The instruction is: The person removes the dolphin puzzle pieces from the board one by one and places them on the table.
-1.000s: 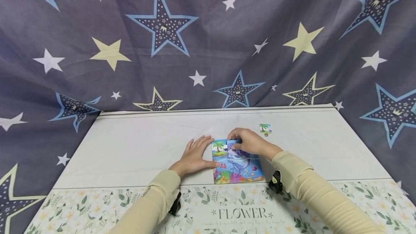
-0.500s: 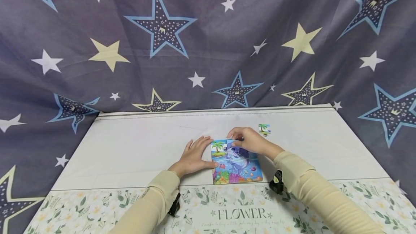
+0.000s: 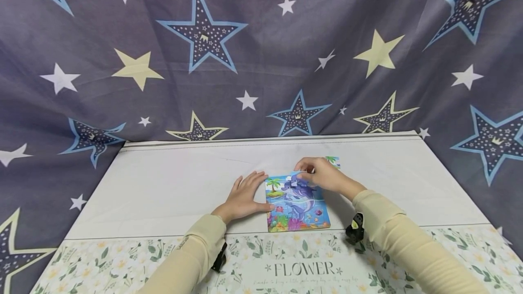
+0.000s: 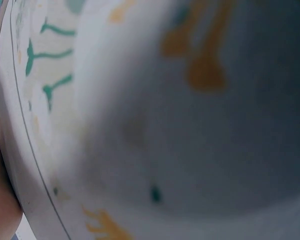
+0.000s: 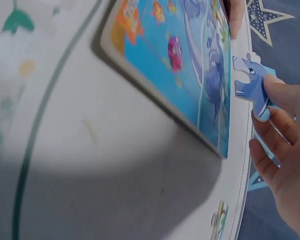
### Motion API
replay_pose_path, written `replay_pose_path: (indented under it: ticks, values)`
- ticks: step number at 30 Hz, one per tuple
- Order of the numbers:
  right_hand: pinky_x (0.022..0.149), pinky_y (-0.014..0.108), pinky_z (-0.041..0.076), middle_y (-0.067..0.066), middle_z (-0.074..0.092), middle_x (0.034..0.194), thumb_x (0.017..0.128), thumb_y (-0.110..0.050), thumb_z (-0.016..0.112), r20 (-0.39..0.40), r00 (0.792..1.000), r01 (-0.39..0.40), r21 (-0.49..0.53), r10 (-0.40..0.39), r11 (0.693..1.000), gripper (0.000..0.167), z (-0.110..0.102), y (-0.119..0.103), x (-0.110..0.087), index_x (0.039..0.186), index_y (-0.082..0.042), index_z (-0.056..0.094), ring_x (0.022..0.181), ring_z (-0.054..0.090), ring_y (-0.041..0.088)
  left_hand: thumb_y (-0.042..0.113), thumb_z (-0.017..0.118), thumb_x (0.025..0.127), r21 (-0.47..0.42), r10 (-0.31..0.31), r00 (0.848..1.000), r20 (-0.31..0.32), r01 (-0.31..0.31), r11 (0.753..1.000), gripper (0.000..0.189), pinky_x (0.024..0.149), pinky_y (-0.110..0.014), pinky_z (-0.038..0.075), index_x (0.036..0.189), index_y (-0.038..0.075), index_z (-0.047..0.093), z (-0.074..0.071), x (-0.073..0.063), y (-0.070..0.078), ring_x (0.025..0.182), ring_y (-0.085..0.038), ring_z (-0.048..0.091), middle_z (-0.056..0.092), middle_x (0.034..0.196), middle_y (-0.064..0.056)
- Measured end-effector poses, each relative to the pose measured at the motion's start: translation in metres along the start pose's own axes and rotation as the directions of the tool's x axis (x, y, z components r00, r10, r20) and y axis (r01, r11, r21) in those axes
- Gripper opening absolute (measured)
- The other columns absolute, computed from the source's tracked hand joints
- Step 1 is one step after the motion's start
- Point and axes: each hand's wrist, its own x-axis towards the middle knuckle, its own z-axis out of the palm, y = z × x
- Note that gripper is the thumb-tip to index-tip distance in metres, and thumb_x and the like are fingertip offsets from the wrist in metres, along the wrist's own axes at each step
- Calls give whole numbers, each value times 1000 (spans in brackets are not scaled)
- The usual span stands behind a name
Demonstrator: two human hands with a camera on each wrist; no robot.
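1. Puzzle: smooth printed face, slightly glossy; its edge looks like wood or thick card (which of the two is unclear).
2. Puzzle piece: smooth printed face, apparently card or thin wood.
3. Table cover: smooth, mostly matt, faintly creased.
4. Backdrop: matt cloth, softly rippled.
5. Sleeves: matt, wrinkled cloth.
6. Wrist unit: plastic-looking.

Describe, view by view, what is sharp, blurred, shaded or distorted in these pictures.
Head: puzzle brightly lit, fairly sharp; left wrist: tablecloth print blurred mid-frame, heavy shade toward the right; right wrist: held puzzle piece fairly clear, dark line bowed, broad shadow below.
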Motion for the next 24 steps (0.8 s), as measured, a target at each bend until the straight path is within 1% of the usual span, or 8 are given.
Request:
replay_pose_path:
  ticks: [5,8,12,19,24]
  values:
    - [64,32,50,-1,65,86,93,-11,70,-31,999,-20,-22,19,1000,10,-9,9,-5,103,-10,70,73,56,15,59,73,77,-15,7,1000,-1,-7,1000,98,119,-47,-4,156,19,32,0,-1,1,150,-19,12,25,162,0]
    - [67,33,49,-2,65,84,93,-10,70,-51,998,-26,-39,24,999,9,-14,15,-8,101,-9,71,73,56,15,59,73,77,-13,4,1000,0,-4,1000,98,120,-47,-4,156,19,32,0,-2,1,150,-19,12,24,162,1]
    - [66,32,49,-2,65,82,92,-8,71,-76,997,-33,-51,29,998,8,-21,23,-13,100,-8,71,72,56,15,59,73,77,-9,0,1000,-1,0,1000,97,120,-46,-4,156,20,32,0,-2,1,150,-18,12,24,162,1]
    - [64,31,47,-1,65,81,92,-8,70,-98,994,-60,-60,54,996,8,-34,38,-23,100,-7,71,71,54,16,59,73,77,-20,8,1000,-4,-8,1000,98,120,-47,-4,156,19,32,-1,-2,1,150,-19,12,24,163,1]
    - [64,31,47,0,65,83,93,-8,70,-104,992,-74,-91,64,993,7,-43,47,-30,100,-7,71,72,54,16,58,73,77,-13,5,1000,-3,-5,1000,97,119,-47,-4,156,19,32,-1,-2,1,150,-19,12,24,162,0]
